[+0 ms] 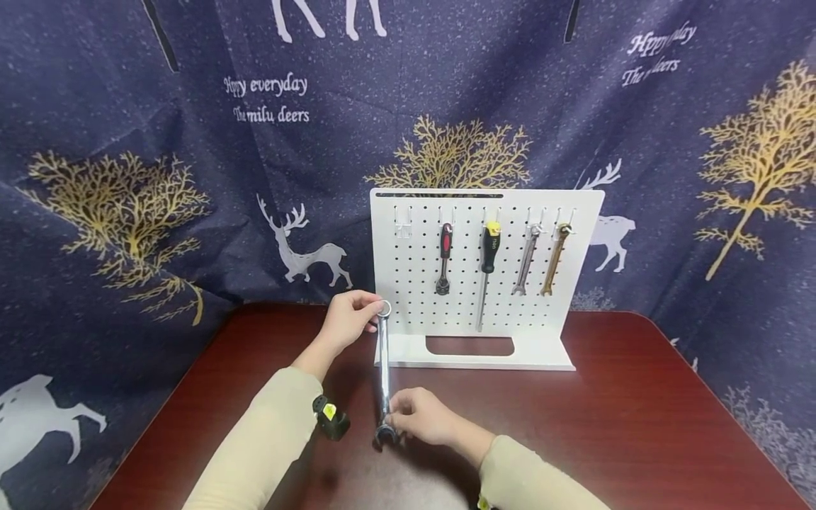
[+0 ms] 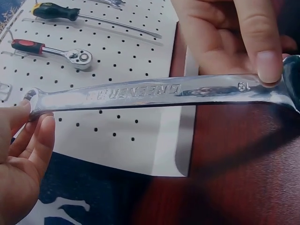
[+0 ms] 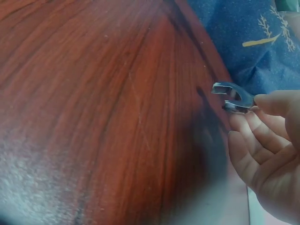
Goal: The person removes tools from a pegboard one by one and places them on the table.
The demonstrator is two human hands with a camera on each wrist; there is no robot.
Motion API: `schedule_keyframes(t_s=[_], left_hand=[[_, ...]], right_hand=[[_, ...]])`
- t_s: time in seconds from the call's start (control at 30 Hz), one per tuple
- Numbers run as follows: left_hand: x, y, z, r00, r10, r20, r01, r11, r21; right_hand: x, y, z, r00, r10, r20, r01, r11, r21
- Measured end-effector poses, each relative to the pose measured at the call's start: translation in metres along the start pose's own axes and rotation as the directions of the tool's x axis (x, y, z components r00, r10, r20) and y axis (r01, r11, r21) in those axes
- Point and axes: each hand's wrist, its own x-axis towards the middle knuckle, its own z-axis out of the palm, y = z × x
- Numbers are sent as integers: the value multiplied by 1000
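A long chrome combination wrench (image 1: 384, 361) is held between both hands, above the table in front of the pegboard's left side. My left hand (image 1: 347, 320) pinches its ring end between thumb and fingers. Near the open-jaw end, my right hand (image 1: 423, 418) grips the shank with thumb and fingers. In the left wrist view the wrench (image 2: 136, 93) lies across the picture, with raised lettering and the number 19 upside down on its shank. The right wrist view shows the open-ended head (image 3: 239, 96) sticking out past the right hand (image 3: 269, 136).
A white pegboard (image 1: 408, 283) stands on the reddish-brown table (image 1: 637, 397). On its hooks hang a ratchet (image 1: 445, 258), a screwdriver (image 1: 489, 248), a silver wrench (image 1: 525, 262) and a brass-coloured wrench (image 1: 556, 262). Clear hooks (image 1: 403, 228) at upper left hold nothing. A patterned cloth (image 1: 255, 212) hangs behind.
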Motion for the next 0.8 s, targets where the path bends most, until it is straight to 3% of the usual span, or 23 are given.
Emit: schedule_keyframes(t_s=[0.47, 0.8], left_hand=[[-6, -26, 10, 999, -50, -12, 49, 999, -22], [-13, -47, 19, 992, -119, -31, 118, 992, -34]], right_hand=[[-3, 7, 6, 999, 39, 27, -42, 990, 137], [5, 9, 5, 995, 20, -93, 5, 964, 265]])
